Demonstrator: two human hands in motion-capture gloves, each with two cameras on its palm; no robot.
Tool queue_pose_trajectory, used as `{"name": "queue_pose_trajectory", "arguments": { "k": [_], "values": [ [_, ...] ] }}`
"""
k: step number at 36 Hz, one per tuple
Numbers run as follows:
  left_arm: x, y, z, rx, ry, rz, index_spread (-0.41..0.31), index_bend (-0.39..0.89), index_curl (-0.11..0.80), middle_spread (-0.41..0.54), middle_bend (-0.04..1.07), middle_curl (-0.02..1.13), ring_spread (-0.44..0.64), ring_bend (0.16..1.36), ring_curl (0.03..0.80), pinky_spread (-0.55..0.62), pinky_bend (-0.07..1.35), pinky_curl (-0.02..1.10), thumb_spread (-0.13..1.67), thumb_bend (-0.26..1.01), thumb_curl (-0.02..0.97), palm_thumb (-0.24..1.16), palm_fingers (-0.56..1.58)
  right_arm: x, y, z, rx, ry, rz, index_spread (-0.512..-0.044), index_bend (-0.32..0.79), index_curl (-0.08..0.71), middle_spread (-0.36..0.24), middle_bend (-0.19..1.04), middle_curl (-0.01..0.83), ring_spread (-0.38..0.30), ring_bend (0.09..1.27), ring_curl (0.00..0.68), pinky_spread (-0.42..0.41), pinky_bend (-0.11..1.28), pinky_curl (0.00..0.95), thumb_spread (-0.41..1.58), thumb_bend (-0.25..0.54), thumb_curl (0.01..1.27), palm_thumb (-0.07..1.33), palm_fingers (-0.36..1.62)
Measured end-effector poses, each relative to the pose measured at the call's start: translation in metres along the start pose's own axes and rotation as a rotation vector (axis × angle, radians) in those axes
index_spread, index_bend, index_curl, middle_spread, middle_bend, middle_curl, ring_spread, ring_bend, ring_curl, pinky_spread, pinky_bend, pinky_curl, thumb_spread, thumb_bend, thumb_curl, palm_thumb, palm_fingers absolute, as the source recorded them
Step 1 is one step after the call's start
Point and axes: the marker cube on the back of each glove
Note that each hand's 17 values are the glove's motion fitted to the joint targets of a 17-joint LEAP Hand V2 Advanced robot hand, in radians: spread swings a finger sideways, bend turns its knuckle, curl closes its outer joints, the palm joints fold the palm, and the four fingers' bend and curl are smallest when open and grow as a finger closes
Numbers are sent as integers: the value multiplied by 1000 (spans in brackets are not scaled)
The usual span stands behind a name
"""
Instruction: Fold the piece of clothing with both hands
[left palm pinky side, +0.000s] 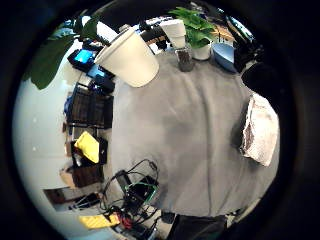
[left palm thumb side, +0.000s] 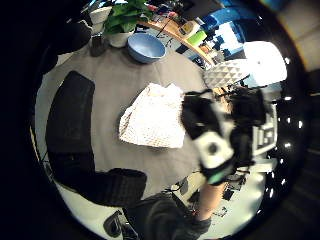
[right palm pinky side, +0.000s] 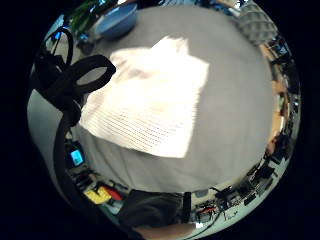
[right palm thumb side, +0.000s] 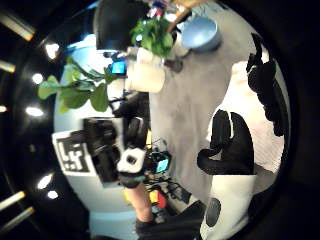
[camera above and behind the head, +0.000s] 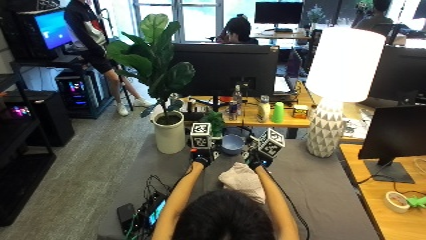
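A white textured garment (camera above and behind the head: 243, 182) lies folded into a compact rectangle on the grey table (camera above and behind the head: 319, 195), right in front of the person. My left hand (camera above and behind the head: 202, 159) hovers just past the cloth's left far corner and holds nothing. My right hand (camera above and behind the head: 256, 161) hangs over its far right edge, fingers relaxed. The left thumb side palm view shows the garment (left palm thumb side: 152, 120) flat on the table with the right hand (left palm thumb side: 210, 135) beside it. In the right little finger side palm view the cloth (right palm pinky side: 147, 102) spreads below the palm, with loosely bent fingers (right palm pinky side: 75, 80) clear of it.
A blue bowl (camera above and behind the head: 232, 144) stands just beyond the hands. A white pot with a large green plant (camera above and behind the head: 169, 135) sits at the far left of the table, and a white lamp (camera above and behind the head: 327, 127) at the far right. Cables and a device (camera above and behind the head: 143, 212) lie by the left edge.
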Motion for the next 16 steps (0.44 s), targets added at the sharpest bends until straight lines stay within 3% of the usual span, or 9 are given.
{"name": "queue_pose_trajectory", "arguments": {
  "k": [4,10,16],
  "values": [
    [5,3,-9,2,-14,7,-153,146,342,-108,124,267,-148,534,371,-200,552,381,1492,21,197,261,695,46,-53,-31,74,142,15,-172,71,310,-77,274,497,-165,646,466,-230,688,441,797,-13,634,927,1115],
    [7,-4,-7,-53,-71,41,-154,145,343,-99,122,264,-147,532,372,-201,550,383,1492,15,199,262,695,75,-30,-88,108,236,62,-174,82,290,-68,269,493,-156,631,458,-212,657,426,901,-13,616,928,1124],
    [2,-52,23,-94,-92,58,-153,149,345,-96,120,260,-142,531,373,-202,549,384,1489,8,200,259,696,103,-26,-98,95,262,110,-174,91,278,-70,265,490,-152,621,451,-202,631,414,957,-15,601,933,1134]
  ]
}}
